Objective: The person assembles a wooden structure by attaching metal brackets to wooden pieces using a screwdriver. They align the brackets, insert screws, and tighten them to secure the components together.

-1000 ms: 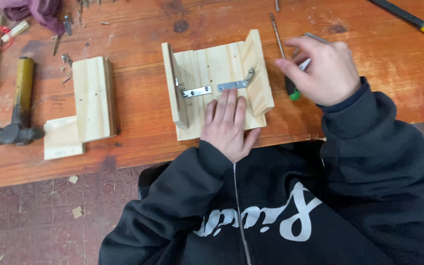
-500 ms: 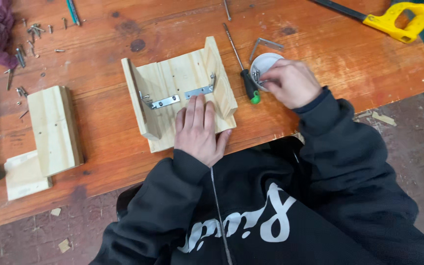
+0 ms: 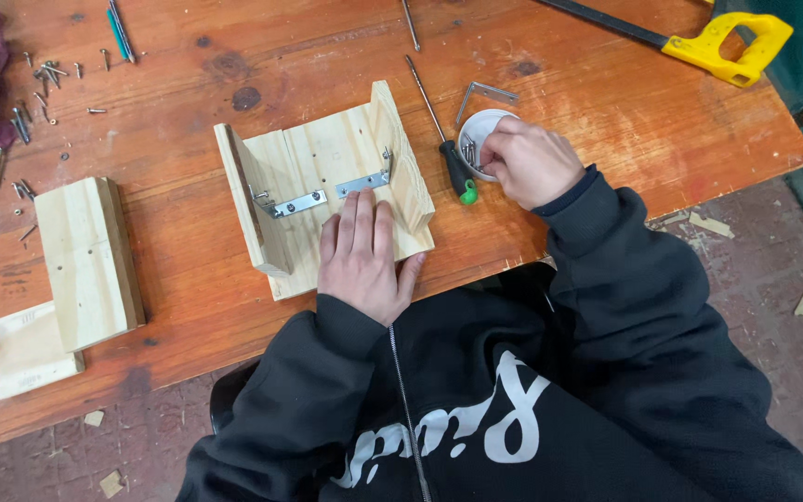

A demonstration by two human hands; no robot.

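While the left hand [image 3: 362, 256] lies flat, fingers spread on the pine board assembly [image 3: 327, 191] at the desk's [image 3: 606, 102] near edge, pinning it steady, the right hand [image 3: 532, 163] dips curled fingers into a white screw cup [image 3: 487, 125]; whether they pinch a screw is hidden. Just beside lies a green-handled screwdriver [image 3: 453, 158]; farther off, a yellow-handled saw [image 3: 699, 42].

A person in a black zip-up hoodie [image 3: 476, 409], white script lettering across the chest, silver zip down the front, long sleeves with ribbed cuffs; both hands bare.
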